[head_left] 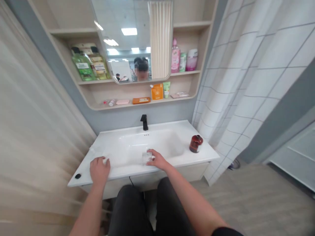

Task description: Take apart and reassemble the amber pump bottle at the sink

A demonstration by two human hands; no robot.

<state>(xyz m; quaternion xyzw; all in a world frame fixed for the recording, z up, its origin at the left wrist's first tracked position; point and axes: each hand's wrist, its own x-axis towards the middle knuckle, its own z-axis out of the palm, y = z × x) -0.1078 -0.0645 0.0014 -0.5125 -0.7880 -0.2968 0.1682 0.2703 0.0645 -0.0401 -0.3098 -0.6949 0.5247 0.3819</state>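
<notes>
White sink bench (104,142): right hand (158,160) grips clear container (145,159) by front edge; left hand (99,169) near front-left corner, grip unclear.

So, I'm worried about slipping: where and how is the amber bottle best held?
I'd hold the amber bottle around its rounded body, coming from the basin side: it stands upright with a short neck, and the white curtain hangs beyond its other side.

Clear cup (145,159), white sink (167,139), black faucet (144,122), reddish-brown bottle (195,144), grid-patterned white curtain (218,101)
</notes>
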